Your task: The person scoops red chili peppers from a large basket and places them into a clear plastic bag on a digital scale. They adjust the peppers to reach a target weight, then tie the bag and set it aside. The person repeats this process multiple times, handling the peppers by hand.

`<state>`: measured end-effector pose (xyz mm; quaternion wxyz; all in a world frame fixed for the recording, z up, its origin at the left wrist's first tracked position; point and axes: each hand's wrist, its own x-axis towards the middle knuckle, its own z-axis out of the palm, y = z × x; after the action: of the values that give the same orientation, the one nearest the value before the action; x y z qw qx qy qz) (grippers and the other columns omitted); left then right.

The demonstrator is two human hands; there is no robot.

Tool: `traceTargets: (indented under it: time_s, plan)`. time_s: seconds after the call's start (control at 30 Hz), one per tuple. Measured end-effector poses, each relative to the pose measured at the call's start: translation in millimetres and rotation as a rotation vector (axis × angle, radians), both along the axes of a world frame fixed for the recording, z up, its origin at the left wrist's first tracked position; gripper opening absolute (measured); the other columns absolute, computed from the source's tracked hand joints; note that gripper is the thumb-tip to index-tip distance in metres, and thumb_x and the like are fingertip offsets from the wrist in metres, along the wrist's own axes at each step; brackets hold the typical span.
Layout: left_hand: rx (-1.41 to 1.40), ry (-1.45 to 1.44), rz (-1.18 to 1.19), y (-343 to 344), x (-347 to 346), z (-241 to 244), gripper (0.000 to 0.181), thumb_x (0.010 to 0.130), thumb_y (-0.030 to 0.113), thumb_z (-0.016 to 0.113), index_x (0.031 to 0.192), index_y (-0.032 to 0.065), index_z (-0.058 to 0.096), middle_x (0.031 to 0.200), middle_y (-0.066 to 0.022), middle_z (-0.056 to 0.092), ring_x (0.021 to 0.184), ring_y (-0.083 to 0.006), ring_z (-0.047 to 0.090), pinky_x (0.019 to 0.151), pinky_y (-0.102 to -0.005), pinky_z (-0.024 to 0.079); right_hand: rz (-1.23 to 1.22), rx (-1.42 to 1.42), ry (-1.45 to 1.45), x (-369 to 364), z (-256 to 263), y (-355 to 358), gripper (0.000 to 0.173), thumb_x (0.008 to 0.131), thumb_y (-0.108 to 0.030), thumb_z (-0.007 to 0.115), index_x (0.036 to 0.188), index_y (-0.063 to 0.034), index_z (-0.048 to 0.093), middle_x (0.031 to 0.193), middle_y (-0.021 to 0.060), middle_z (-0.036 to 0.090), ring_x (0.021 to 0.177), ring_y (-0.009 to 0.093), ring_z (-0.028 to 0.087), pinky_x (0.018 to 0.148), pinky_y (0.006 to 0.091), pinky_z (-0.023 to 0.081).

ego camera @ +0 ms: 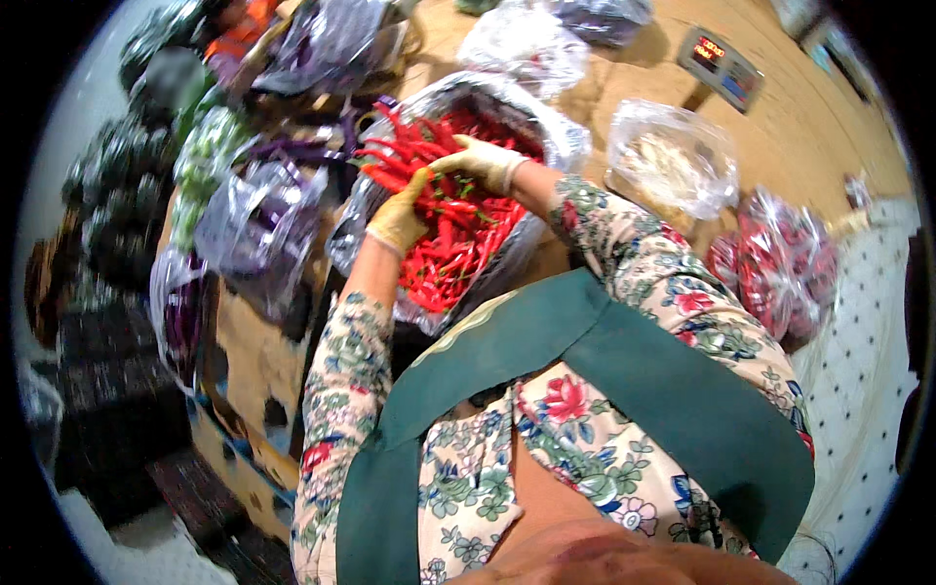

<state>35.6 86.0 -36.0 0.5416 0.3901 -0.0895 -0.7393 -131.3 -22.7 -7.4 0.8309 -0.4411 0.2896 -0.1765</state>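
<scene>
A plastic-lined container (567, 139) full of red chili peppers (446, 256) lies before me. My left hand (398, 219), in a yellowish glove, holds the near side of a loose bunch of long red chili peppers (398, 150) above the container's left part. On the bunch's right side is my right hand (482, 162), gloved alike, with its thumb and fingertips close to the left hand. The palms and some fingertips are hidden by the peppers.
A digital scale display (720, 67) stands at the upper right. Nearby are a bag of pale contents (673, 161) and tied bags of red produce (786, 263). Bagged purple eggplants (183, 314) and green vegetables (208, 153) lie left. Part of another person in orange (245, 33) shows at the upper left.
</scene>
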Motion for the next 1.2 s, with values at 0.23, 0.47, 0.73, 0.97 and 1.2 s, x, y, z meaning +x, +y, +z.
traceTargets:
  time_s: [0.23,0.47,0.73,0.97,1.2]
  plan:
    - [-0.202,-0.231,-0.123,-76.2,-61.0,71.1,0.044,0.09,0.028,0.063,0.127,0.0083,0.051,0.121,-0.0104,0.06,0.11,-0.0268,0.058,0.093,-0.0464,0.049,-0.146,-0.133,-0.174,-69.2,48.9,-54.3,0.048,0.076,-0.01,0.076,0.118,-0.0084,0.053,0.09,0.0025,0.066,0.07,0.012,0.062,0.054,0.0274,0.05]
    - [-0.306,-0.329,-0.243,-159.6,-160.0,98.9,0.036,0.085,0.021,0.07,0.117,0.0098,0.058,0.109,-0.0041,0.063,0.094,-0.0198,0.062,0.08,-0.0367,0.053,-0.41,-0.086,-0.317,-175.9,56.7,-101.8,0.056,0.072,-0.002,0.077,0.122,-0.0076,0.051,0.098,0.0068,0.067,0.079,0.018,0.066,0.066,0.0318,0.056]
    - [-0.336,-0.72,-0.788,-238.5,-308.6,101.7,0.046,0.082,0.042,0.072,0.115,0.0121,0.06,0.096,-0.0023,0.066,0.078,-0.0156,0.064,0.06,-0.0333,0.054,-0.94,-0.052,-0.445,-313.3,9.3,-99.7,0.056,0.079,0.003,0.07,0.13,-0.0053,0.046,0.109,0.0091,0.064,0.092,0.02,0.064,0.078,0.0341,0.055]
    - [-0.171,-0.881,-1.247,-285.5,-421.2,36.1,0.045,0.081,0.045,0.072,0.107,0.0098,0.062,0.087,-0.0031,0.064,0.069,-0.0156,0.062,0.059,-0.0326,0.053,-1.225,0.349,-0.385,-376.8,-81.7,-78.6,0.033,0.083,-0.024,0.072,0.112,-0.0105,0.062,0.09,0.0052,0.066,0.076,0.018,0.064,0.066,0.0312,0.055]
    - [-0.186,-1.203,-1.709,-350.4,-483.8,-123.6,0.046,0.079,0.047,0.07,0.106,0.0097,0.066,0.098,-0.008,0.068,0.078,-0.0184,0.065,0.072,-0.0341,0.052,-1.312,0.573,-0.709,-381.7,-230.9,-80.5,0.036,0.087,-0.027,0.066,0.117,-0.009,0.059,0.104,0.009,0.067,0.094,0.024,0.064,0.081,0.039,0.055]
